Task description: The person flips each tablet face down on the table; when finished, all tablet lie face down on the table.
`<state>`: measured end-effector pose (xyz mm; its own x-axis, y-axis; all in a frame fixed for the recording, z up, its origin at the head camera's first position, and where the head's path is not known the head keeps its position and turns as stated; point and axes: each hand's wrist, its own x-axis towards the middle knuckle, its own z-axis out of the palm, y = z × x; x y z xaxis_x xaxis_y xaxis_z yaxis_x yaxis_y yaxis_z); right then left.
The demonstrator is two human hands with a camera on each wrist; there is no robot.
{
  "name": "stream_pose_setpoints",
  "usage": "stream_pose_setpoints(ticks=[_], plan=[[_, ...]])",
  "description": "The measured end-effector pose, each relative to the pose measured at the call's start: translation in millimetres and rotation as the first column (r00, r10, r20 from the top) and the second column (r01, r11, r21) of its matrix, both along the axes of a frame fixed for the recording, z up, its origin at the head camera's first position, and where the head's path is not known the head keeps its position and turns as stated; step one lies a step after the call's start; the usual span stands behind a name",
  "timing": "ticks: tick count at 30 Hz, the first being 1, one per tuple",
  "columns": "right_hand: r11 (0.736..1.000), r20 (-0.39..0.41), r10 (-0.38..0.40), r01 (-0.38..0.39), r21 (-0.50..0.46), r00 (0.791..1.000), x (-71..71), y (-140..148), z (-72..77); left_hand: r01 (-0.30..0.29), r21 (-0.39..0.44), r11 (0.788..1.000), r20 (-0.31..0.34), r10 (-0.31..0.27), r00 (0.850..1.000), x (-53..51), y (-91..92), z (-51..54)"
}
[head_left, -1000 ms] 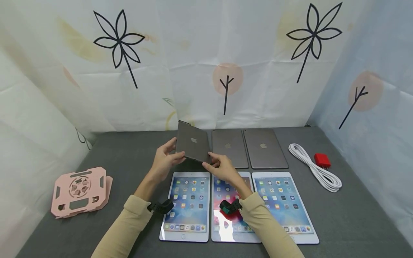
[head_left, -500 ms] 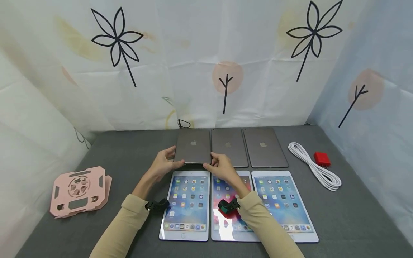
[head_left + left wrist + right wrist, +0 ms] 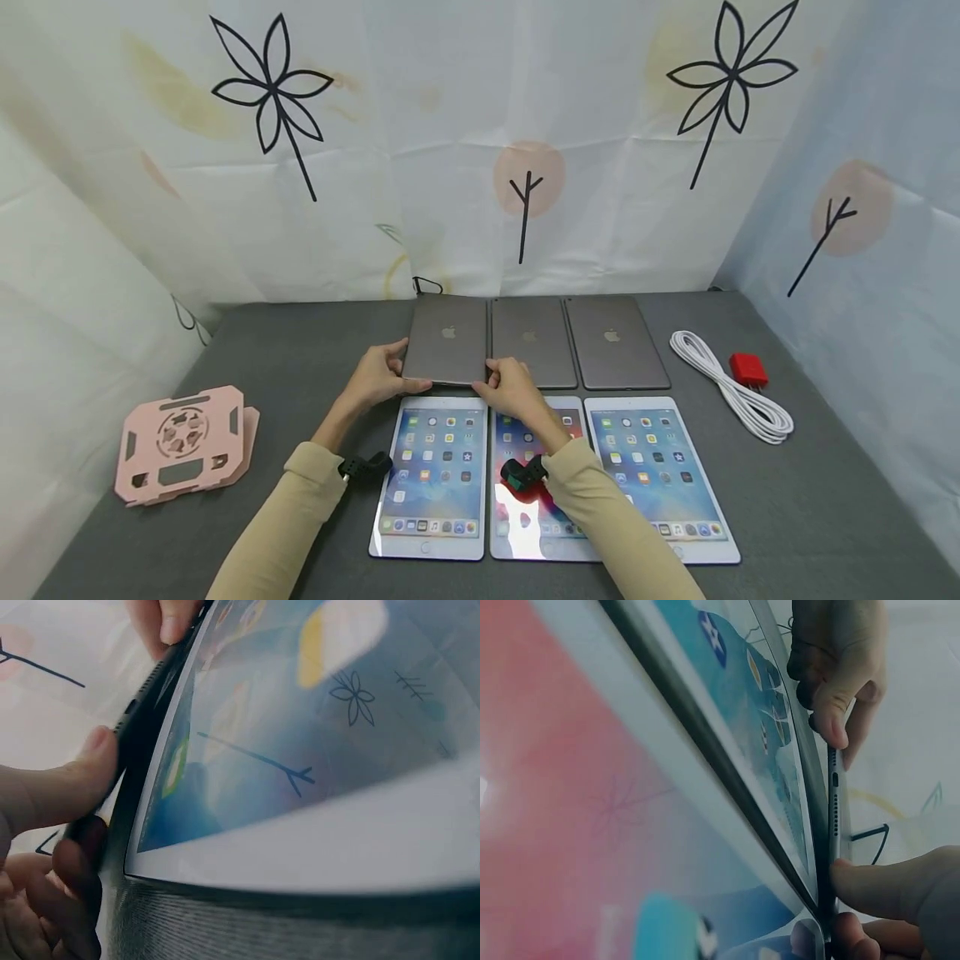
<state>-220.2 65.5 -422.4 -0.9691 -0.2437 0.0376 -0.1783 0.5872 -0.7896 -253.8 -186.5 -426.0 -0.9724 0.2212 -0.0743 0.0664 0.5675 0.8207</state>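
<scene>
A dark grey tablet [image 3: 448,350] lies back-up at the left end of the far row, its apple logo showing. My left hand [image 3: 375,375] pinches its near left corner, thumb at the near edge and fingers at the side. At the near right corner, my right hand [image 3: 513,390] grips it likewise. The right wrist view shows the tablet's slim edge [image 3: 835,799] with port and speaker holes between both hands. Beside it lie two more grey tablets, one in the middle [image 3: 531,342] and one at the right [image 3: 617,346].
Nearer me lie three white tablets with lit screens, at left [image 3: 435,479], middle [image 3: 543,546] and right [image 3: 652,467]. My right forearm passes over the middle one. A coiled white cable [image 3: 731,387] and a red plug [image 3: 748,370] lie right; pink stand-like plates [image 3: 180,446] lie left.
The grey tablet was tilted up in both hands a second ago. It has come down level beside the other grey tablets, then shifted very slightly left and nearer. Both hands have kept their hold.
</scene>
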Motion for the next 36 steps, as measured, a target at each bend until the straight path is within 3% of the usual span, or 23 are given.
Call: stream_pose_setpoints(ticks=[7,13,21,36], plan=[[1.0,0.02,0.0,0.0,0.03,1.0,1.0,-2.5,1.4,0.049,-0.14,0.989,-0.04,-0.055,0.998,-0.9,-3.5,-2.6],[0.999,0.029,0.005,-0.006,0.036,1.0,2.4,-3.1,1.4,0.044,-0.148,0.988,-0.006,-0.045,0.999,0.5,-5.2,-3.5],[0.998,-0.005,0.004,-0.004,0.069,1.0,2.1,-2.9,0.5,0.074,-0.121,0.99,-0.025,-0.077,0.997,-0.6,-8.2,-5.1],[0.997,0.019,0.015,-0.016,0.075,1.0,0.8,-3.3,0.4,0.095,-0.112,0.989,-0.038,-0.1,0.994,-1.3,-10.2,-5.3]])
